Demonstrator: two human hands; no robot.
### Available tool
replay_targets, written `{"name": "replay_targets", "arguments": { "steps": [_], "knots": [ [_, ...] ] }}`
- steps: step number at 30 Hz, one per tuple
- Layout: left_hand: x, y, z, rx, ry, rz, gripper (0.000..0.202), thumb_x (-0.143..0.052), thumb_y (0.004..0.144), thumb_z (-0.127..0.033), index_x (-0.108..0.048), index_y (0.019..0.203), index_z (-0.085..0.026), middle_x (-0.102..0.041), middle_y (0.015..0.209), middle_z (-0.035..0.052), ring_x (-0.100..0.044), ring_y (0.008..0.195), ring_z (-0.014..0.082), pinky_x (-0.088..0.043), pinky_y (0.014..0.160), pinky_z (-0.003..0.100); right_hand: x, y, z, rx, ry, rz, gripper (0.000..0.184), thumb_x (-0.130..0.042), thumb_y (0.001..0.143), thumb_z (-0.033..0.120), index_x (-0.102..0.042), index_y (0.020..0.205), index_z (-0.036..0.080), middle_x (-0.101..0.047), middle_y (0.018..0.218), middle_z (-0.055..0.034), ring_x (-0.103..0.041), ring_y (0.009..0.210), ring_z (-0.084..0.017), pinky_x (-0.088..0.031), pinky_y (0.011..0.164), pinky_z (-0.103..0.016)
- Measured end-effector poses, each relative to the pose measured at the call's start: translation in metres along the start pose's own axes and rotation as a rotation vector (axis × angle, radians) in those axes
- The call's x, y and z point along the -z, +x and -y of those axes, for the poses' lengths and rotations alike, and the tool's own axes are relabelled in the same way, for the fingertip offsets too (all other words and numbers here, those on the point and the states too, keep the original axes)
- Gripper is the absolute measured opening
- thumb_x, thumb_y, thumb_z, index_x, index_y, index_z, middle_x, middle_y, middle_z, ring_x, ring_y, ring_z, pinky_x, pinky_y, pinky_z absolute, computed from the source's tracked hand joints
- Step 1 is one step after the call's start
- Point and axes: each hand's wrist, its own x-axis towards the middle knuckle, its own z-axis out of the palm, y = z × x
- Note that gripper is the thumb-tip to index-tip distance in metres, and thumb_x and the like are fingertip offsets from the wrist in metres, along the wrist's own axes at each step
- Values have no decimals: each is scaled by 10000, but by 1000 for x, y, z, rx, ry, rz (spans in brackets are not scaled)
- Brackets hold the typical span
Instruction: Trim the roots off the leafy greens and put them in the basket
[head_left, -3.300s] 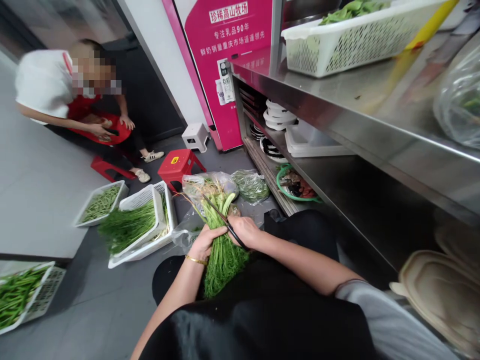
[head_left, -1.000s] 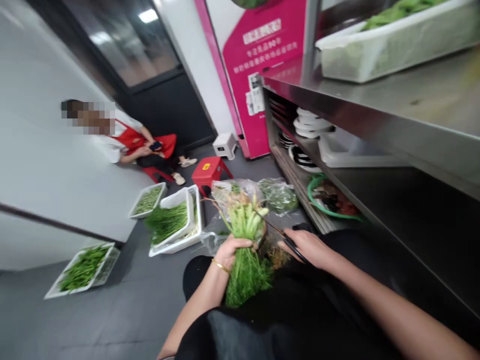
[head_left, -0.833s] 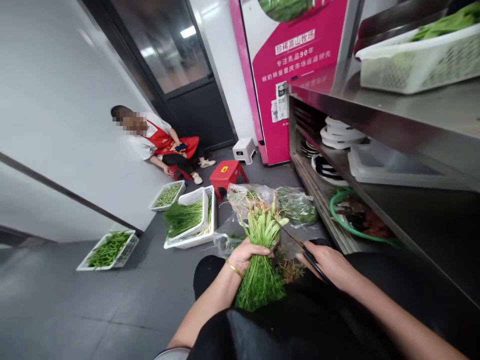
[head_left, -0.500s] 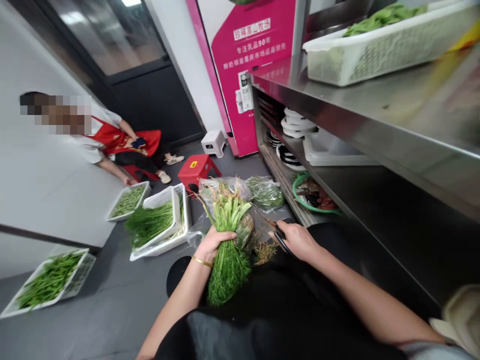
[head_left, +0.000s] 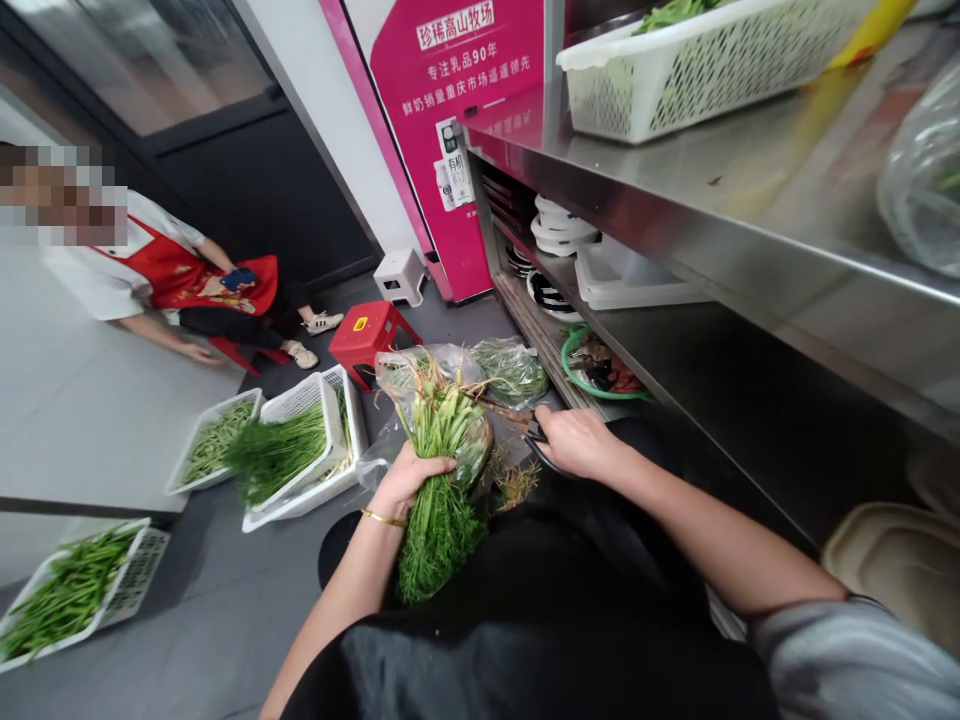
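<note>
My left hand [head_left: 409,476] is closed round a bunch of leafy green herbs [head_left: 442,535], held with the pale stems and brown roots upward and the feathery leaves hanging down. In my right hand [head_left: 574,440] is a pair of scissors [head_left: 541,447] with black handles and rusty-looking blades. The blades point left and reach the root end of the bunch; whether they touch the roots I cannot tell. Below, between the two hands, lies a small heap of cut brown roots [head_left: 517,480]. Clear plastic bags with greens [head_left: 511,370] rest on the floor just beyond the bunch.
White baskets [head_left: 259,515] of green vegetables stand on the floor at left. A red stool [head_left: 367,338] and a white stool [head_left: 400,277] are ahead. A person in a red apron [head_left: 180,270] sits at far left. A steel shelf unit [head_left: 675,220] runs along the right.
My right hand has brought the scissors up and left to the root end of the bunch. The view has turned slightly right. The seated person's hand has left the basket.
</note>
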Motion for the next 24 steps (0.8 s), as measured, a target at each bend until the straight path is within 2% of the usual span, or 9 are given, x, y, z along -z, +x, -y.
{"name": "replay_targets", "arguments": {
  "steps": [5, 11, 18, 24],
  "knots": [
    [2, -3, 1, 65, -55, 28, 286, -760, 487, -154, -604, 726, -134, -622, 564, -16, -557, 472, 132, -459, 504, 259, -7, -7, 0, -5, 40, 22, 409, -327, 916, 473, -524, 1025, 132, -702, 861, -148, -671, 827, -301, -431, 667, -347],
    [4, -6, 2, 94, -46, 24, 229, -750, 490, -151, -576, 638, -139, -581, 491, -22, -517, 421, 117, -411, 438, 237, -5, -10, -4, 81, 83, 27, 423, -305, 919, 506, -503, 1022, 146, -699, 863, -133, -671, 814, -299, -428, 637, -343],
    [2, -7, -1, 82, -15, -10, 220, -740, 483, -156, -570, 622, -158, -571, 499, -19, -514, 437, 127, -410, 444, 251, 6, -13, -3, 8, -6, 20, 380, -363, 907, 442, -509, 1040, 117, -693, 860, -155, -669, 819, -305, -444, 657, -350],
    [0, -7, -2, 73, -7, -3, 242, -739, 481, -148, -583, 664, -176, -572, 543, -22, -508, 471, 129, -415, 480, 262, 8, -8, 0, 9, 5, 25, 393, -369, 908, 450, -513, 1065, 120, -694, 883, -164, -667, 841, -296, -439, 684, -345]
  ]
}}
